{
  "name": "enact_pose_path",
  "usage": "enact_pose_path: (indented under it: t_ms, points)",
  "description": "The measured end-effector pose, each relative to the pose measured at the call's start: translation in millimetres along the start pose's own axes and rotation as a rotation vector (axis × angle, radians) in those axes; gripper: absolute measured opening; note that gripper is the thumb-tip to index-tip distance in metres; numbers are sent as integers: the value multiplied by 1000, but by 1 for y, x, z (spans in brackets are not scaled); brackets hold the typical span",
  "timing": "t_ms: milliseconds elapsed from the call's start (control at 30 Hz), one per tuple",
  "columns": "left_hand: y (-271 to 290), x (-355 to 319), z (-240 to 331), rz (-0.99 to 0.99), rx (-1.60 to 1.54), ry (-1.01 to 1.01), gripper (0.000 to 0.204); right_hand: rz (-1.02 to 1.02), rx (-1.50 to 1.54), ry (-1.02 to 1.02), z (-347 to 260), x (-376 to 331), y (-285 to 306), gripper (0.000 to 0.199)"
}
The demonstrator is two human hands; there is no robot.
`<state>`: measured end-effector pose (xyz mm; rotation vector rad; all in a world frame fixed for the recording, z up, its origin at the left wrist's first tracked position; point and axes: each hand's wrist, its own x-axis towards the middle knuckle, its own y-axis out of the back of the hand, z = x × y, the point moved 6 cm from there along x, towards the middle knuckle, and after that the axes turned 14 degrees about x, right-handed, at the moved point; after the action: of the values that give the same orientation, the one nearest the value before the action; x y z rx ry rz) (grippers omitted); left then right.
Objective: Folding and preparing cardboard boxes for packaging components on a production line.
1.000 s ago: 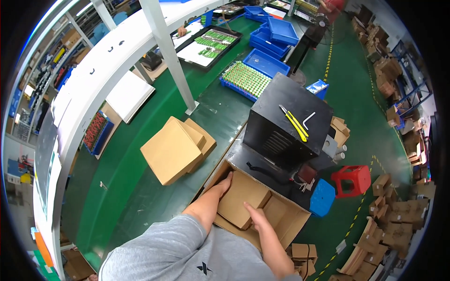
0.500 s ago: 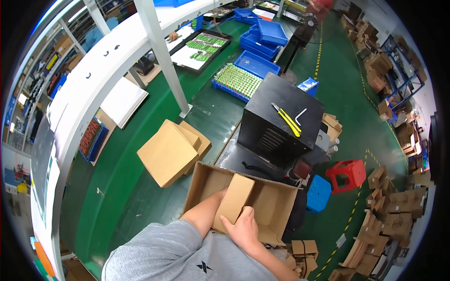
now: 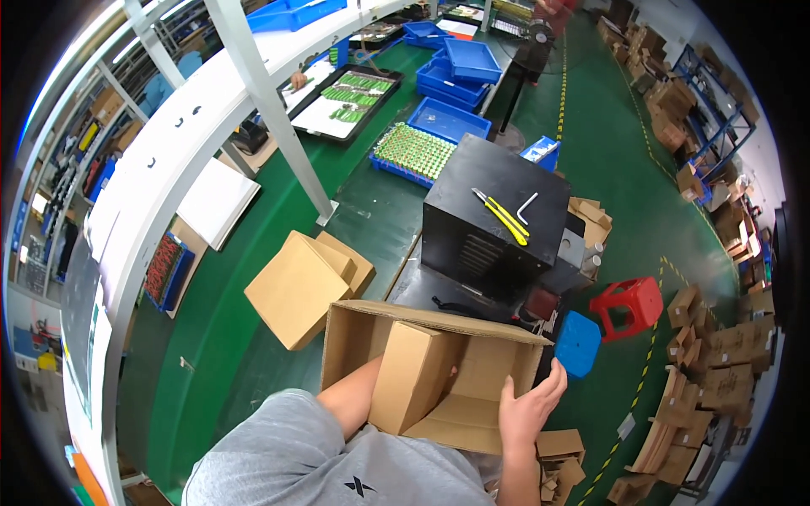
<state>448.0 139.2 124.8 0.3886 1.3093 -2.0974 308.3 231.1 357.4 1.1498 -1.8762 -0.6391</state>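
Note:
A large open cardboard carton [image 3: 498,371] sits in front of me, its flaps up. Inside it, toward the left, stands a smaller closed cardboard box [image 3: 396,384], somewhat tilted. My left forearm reaches into the carton on the left of this box. Most of my left hand is hidden behind the box; only a fingertip [image 3: 453,371] shows past its right side, and the hand appears wrapped round it. My right hand [image 3: 530,409] is at the carton's right wall, thumb apart and fingers stretched, holding nothing; whether it touches the wall is unclear.
Flat cardboard boxes [image 3: 299,287] lie stacked to the left. Beyond the carton stands a black machine housing [image 3: 494,211] with a yellow cutter [image 3: 502,218] and a hex key on top. Blue [image 3: 579,344] and red stools [image 3: 629,308] are at right. A blue tray [image 3: 413,152] of cells lies farther off.
My right hand has let go of the smaller box and moved right to the carton's wall. The smaller box has shifted left and turned, showing more of its side.

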Motion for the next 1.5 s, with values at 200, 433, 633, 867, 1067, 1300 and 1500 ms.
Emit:
enact_pose_path:
  t_ms: [200,433,633,867,1067,1300,1500]
  points:
    - [-19,-31,-1,-124,-3,-13,78,-430,205,-523,61,-17,-13,31]
    - [-66,-48,-13,-349,52,39,79,-224,60,-544,81,-19,30,31]
    - [-109,-49,-8,-748,202,331,81,-208,133,-692,94,-16,73,36]
    - [-211,-27,-25,-1062,270,592,82,-74,66,-829,135,-41,134,41]
    - [-256,-20,-13,-1179,236,659,84,-42,131,-960,188,-54,178,40]
    - [-240,-38,-6,-1028,231,689,94,176,854,-938,285,-90,210,28]
    - [-221,-37,27,-1007,254,285,94,330,934,-1024,359,-117,277,44]
